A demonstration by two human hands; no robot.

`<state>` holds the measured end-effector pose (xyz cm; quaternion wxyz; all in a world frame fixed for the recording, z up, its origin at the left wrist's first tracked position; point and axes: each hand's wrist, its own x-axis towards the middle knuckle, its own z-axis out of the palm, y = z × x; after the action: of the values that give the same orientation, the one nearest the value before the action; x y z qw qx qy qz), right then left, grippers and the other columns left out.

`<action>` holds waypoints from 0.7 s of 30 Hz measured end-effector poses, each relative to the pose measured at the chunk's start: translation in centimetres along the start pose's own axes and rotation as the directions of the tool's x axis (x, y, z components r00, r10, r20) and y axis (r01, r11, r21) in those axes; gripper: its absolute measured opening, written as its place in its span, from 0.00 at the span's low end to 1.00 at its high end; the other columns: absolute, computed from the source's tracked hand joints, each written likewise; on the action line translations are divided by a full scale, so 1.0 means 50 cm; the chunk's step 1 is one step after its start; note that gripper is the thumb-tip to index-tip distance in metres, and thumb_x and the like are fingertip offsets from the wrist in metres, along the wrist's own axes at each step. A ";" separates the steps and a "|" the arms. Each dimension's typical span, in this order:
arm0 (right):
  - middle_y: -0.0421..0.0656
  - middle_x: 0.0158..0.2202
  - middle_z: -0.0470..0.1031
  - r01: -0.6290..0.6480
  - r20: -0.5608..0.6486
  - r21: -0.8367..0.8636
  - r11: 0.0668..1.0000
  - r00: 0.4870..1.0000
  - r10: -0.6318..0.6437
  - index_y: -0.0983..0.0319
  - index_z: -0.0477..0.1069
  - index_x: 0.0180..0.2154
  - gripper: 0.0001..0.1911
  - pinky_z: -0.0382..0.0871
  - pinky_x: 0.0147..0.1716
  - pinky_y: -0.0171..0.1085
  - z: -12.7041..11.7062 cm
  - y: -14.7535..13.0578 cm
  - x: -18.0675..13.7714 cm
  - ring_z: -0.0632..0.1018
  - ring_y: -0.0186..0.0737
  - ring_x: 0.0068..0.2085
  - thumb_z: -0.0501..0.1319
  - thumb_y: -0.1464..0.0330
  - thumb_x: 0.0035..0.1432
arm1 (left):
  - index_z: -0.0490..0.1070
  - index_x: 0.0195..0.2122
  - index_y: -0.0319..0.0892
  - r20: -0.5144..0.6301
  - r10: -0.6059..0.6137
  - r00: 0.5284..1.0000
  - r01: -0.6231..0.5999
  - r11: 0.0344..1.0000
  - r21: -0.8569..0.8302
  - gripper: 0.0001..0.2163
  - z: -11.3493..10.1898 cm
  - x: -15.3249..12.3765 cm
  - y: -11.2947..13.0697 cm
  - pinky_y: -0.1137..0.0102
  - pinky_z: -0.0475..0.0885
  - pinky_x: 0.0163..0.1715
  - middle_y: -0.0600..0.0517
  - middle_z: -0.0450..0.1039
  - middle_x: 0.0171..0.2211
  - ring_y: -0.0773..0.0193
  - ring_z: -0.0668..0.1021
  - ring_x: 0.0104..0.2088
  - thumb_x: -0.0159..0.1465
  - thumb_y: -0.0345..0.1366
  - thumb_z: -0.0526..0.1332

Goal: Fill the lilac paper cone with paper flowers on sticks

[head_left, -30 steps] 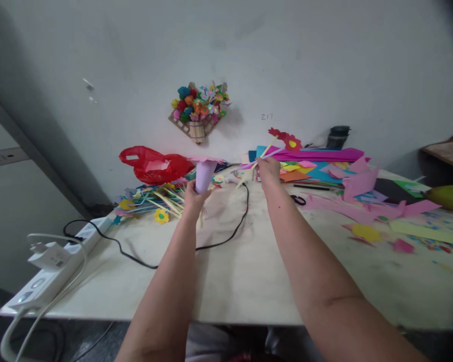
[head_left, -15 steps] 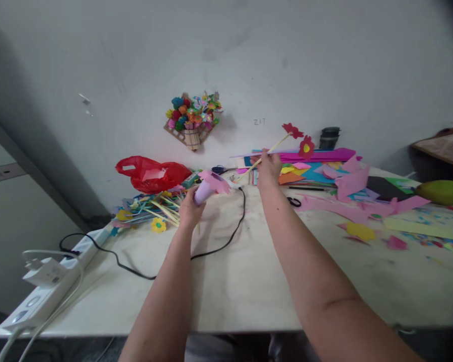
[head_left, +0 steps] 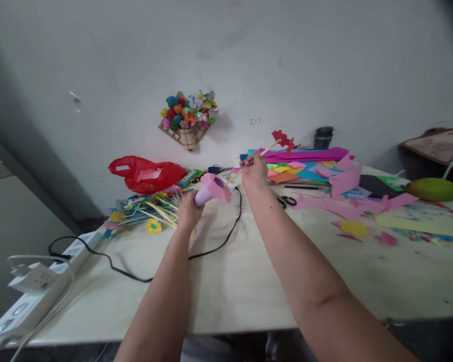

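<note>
My left hand [head_left: 189, 211] is closed round a lilac paper cup [head_left: 205, 194] with a wide pink petal-shaped rim [head_left: 221, 191], tilted to the right. Pinched in my right hand [head_left: 254, 173] is the pale yellow stem of a red paper flower [head_left: 280, 137]. Its red blooms point up and to the right, while the stem's lower end slants down beside the pink rim. Whether that end touches the rim or goes inside, I cannot tell. Left of my left hand lies a heap of paper flowers with yellow stems [head_left: 162, 213].
Behind the heap sits a red plastic bag [head_left: 147, 174]. A black cable [head_left: 219, 248] crosses the table from a white power strip [head_left: 38, 296]. Black scissors [head_left: 288, 201], coloured paper sheets [head_left: 305, 155] and pink scraps [head_left: 347, 206] lie to the right. A flower basket [head_left: 187, 138] hangs on the wall.
My right hand has moved left and slightly down with the red flower, bringing its stem's lower end close to the pink rim. My left hand still holds the cup; the view has shifted a little.
</note>
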<state>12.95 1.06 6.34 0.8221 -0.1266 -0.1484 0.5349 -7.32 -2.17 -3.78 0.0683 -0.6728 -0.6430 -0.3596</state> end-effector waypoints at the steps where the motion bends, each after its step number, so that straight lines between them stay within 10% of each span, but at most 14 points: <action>1: 0.28 0.19 0.56 0.018 0.003 0.006 1.000 1.000 -0.018 0.59 0.59 0.32 0.07 0.61 0.22 0.28 -0.001 -0.004 0.001 0.59 0.25 0.16 0.48 0.70 0.65 | 0.68 0.52 0.43 0.004 0.008 1.000 -0.009 1.000 0.007 0.22 0.001 0.000 0.000 0.64 0.70 0.46 0.45 0.75 0.46 0.52 0.76 0.48 0.54 0.31 0.63; 12: 0.28 0.16 0.52 0.039 0.040 -0.185 0.982 0.999 -0.032 0.57 0.59 0.31 0.16 0.63 0.23 0.31 -0.011 0.026 -0.012 0.57 0.28 0.15 0.47 0.54 0.64 | 0.69 0.51 0.44 0.029 0.067 0.997 -0.068 0.997 0.045 0.21 0.006 -0.001 0.006 0.63 0.69 0.47 0.45 0.75 0.47 0.52 0.76 0.48 0.55 0.32 0.62; 21: 0.41 0.31 0.75 0.114 0.182 -0.548 0.829 0.983 -0.015 0.60 0.70 0.29 0.15 0.67 0.43 0.36 -0.038 0.086 -0.020 0.75 0.34 0.37 0.55 0.56 0.57 | 0.69 0.51 0.43 -0.035 0.034 0.999 -0.033 0.999 0.007 0.21 0.007 -0.001 0.007 0.64 0.70 0.46 0.45 0.75 0.46 0.52 0.76 0.48 0.55 0.31 0.63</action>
<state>9.70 1.75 2.89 0.7517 -0.3088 -0.3711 0.4494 -6.84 -2.08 -3.94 0.0878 -0.6768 -0.6314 -0.3681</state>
